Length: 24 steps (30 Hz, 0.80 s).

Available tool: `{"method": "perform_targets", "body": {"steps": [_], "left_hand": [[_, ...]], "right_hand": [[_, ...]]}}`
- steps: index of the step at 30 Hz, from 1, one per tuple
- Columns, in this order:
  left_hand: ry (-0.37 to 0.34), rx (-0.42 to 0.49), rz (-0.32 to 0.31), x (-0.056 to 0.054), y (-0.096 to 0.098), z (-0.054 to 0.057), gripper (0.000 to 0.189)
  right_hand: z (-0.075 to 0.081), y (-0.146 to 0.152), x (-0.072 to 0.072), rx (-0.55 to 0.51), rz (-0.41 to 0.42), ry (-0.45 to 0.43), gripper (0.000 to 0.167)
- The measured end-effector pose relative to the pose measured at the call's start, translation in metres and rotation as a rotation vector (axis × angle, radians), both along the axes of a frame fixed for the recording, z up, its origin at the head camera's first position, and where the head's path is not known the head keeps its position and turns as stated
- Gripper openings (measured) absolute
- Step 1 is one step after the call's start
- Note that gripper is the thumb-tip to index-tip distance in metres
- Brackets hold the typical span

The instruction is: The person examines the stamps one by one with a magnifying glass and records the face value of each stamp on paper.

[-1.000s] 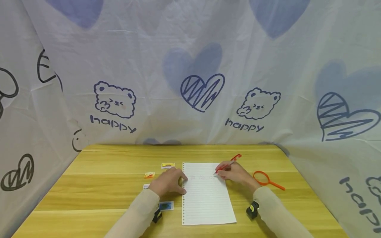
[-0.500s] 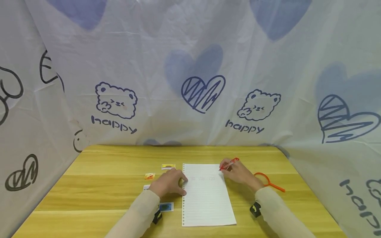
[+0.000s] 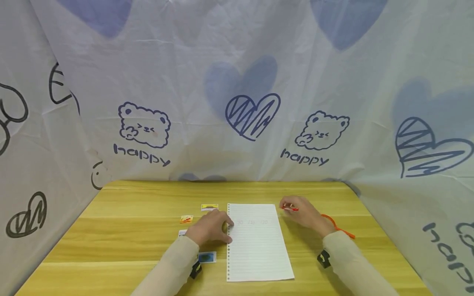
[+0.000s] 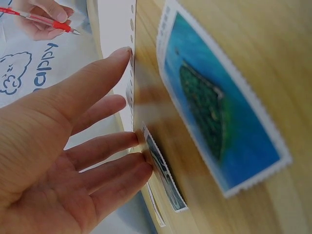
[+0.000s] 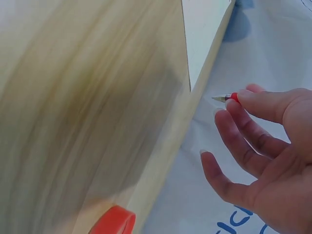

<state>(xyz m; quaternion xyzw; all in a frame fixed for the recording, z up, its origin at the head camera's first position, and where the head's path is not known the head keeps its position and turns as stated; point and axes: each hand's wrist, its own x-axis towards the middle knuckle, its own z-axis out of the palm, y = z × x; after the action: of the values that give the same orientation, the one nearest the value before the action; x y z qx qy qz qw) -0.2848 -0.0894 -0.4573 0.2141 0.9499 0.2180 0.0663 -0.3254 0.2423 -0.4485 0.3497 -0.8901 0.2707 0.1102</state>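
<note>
A sheet of lined paper (image 3: 259,255), holes punched down its left side, lies on the table with a faint row of pencil-grey or light writing near its top. At its left edge my left hand (image 3: 209,227) rests, thumb and fingertips touching the margin, fingers loosely extended. My right hand (image 3: 304,211) pinches a red gel pen (image 4: 44,20) between thumb and fingers, just off the paper's upper right edge; in the right wrist view the pen tip (image 5: 222,98) points away from the hand, touching nothing. A blue postage stamp (image 4: 209,97) showing a green island lies beside my left wrist.
More stamps lie left of the paper: a yellow one (image 3: 210,207), a small orange-yellow one (image 3: 186,219) and one (image 3: 182,232) mostly hidden by my left hand. An orange magnifying glass (image 3: 344,232) lies right, partly behind my right forearm. A printed curtain (image 3: 200,139) hangs behind the table.
My right hand has moved from the writing row to the right, off the sheet, with the pen tilting lower. More writing shows uncovered. The left hand stays put.
</note>
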Motion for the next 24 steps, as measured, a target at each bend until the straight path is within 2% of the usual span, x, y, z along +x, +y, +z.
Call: {"method": "perform_targets", "body": {"steps": [3, 7, 16, 24], "left_hand": [[0.004, 0.0, -0.001, 0.0, 0.0, 0.0, 0.046], [0.005, 0.002, 0.001, 0.001, 0.0, 0.001, 0.046], [-0.018, 0.005, 0.014, 0.004, 0.0, 0.002, 0.047], [-0.001, -0.002, 0.01, 0.002, 0.0, 0.002, 0.046]], "right_hand": [[0.002, 0.003, -0.001, 0.087, -0.076, -0.005, 0.024], [0.002, 0.008, -0.002, 0.12, -0.133, -0.047, 0.024], [0.0, 0.018, -0.002, 0.146, -0.173, -0.076, 0.023], [-0.007, 0.024, -0.003, 0.183, -0.192, -0.069, 0.022]]}}
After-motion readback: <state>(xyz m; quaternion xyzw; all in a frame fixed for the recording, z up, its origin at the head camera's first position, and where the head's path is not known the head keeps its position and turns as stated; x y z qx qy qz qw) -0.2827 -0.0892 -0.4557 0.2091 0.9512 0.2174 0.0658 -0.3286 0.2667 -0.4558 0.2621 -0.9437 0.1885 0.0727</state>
